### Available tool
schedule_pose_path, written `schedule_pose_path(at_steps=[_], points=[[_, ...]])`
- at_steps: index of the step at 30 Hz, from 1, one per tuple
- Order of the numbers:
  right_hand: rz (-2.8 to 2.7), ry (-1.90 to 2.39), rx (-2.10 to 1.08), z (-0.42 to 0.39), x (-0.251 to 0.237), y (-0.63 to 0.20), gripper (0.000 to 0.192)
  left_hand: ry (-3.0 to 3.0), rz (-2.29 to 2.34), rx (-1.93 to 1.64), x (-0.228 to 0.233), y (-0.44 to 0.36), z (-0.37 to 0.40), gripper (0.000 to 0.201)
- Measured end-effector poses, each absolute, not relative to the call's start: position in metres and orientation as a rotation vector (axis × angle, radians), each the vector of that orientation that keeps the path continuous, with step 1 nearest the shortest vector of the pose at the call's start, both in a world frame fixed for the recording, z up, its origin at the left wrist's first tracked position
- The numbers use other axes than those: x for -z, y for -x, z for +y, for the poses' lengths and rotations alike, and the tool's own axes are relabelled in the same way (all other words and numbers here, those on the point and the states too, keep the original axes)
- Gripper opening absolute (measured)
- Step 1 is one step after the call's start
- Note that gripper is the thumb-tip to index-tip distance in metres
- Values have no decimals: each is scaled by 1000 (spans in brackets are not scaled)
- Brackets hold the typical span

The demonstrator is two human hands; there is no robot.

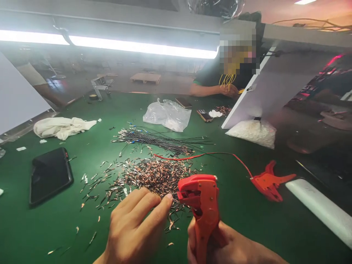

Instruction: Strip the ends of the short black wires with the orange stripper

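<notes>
My right hand (231, 246) grips the handles of an orange wire stripper (202, 205), held upright with its jaws at the top. My left hand (137, 227) hovers just left of the jaws, fingers together and pointing at them; whether it pinches a wire I cannot tell. Right behind my fingers lies a heap of short stripped wire pieces with copper ends (154, 176). Farther back is a bundle of long thin black wires (156, 139). A red wire (198, 156) runs across the green table (41, 227).
A second orange stripper (269, 181) lies to the right, beside a white tube (321, 209). A black phone (49, 175) and white cloth (62, 126) are at left. Plastic bags (167, 114) and a white pellet bag (253, 132) sit behind. Another person works across the table.
</notes>
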State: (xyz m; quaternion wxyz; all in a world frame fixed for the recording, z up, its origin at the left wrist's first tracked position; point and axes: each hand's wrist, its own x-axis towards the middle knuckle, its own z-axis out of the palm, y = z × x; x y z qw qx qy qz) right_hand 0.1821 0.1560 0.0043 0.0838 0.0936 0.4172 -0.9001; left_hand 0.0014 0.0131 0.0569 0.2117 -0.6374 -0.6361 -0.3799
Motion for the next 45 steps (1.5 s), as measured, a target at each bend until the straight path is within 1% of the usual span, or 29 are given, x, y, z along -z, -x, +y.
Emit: schedule_pose_path(at_steps=[2,4,6,8,9,11,12,13,14,15,17,19,20,22,25,28,31,34,35,37,41,45], points=[[1324,-352,2644,155,-6,-181,17,1769,-1791,1086,-55,-3,13,21],[1394,-477,2601,152,-5,-180,16,1731,-1909,1187,-56,-6,10,21],[1436,-495,2562,151,-5,-179,14,1599,-2117,1399,-61,-9,8,17],[1476,-408,2539,152,-8,-180,9,1469,-2366,1687,-67,-9,9,15],[1521,-349,2525,154,-13,-181,11,1418,-2482,1836,-70,-8,12,19],[1692,-300,2479,163,-28,-187,20,1366,-2708,2076,-73,-4,19,28],[1856,-239,2353,170,-38,-191,21,1295,-2775,2169,-72,0,23,31],[2045,-298,2222,177,-48,-194,23,1210,-2812,2226,-70,5,27,33],[2212,-418,2136,186,-58,-198,27,1101,-2783,2248,-67,10,30,34],[2247,-543,2083,195,-67,-200,29,1017,-2808,2198,-63,15,32,34],[2165,-693,1930,213,-80,-200,28,915,-2845,2026,-54,24,31,35],[2057,-883,1615,229,-88,-196,20,924,-2887,1836,-47,29,28,35],[1981,-1027,1519,235,-90,-194,21,932,-2905,1738,-44,29,26,35],[1844,-1108,1505,244,-95,-191,25,959,-2914,1569,-43,28,23,34],[1777,-1081,1503,250,-103,-192,27,1032,-2907,1428,-43,23,22,34],[1826,-952,1524,249,-108,-195,26,1114,-2900,1467,-43,17,25,32],[1862,-775,1670,245,-104,-198,28,1218,-2846,1644,-42,6,28,30],[1741,-553,2042,237,-87,-198,39,1307,-2739,1810,-46,-7,29,27],[1675,-464,2196,233,-80,-196,40,1297,-2716,1868,-48,-12,29,26],[1572,-315,2389,225,-66,-191,42,1161,-2684,2037,-54,-18,30,24],[1453,-178,2557,210,-48,-178,37,952,-2587,2427,-61,-19,31,24],[1347,-207,2583,202,-39,-175,35,875,-2591,2642,-61,-8,32,33]])
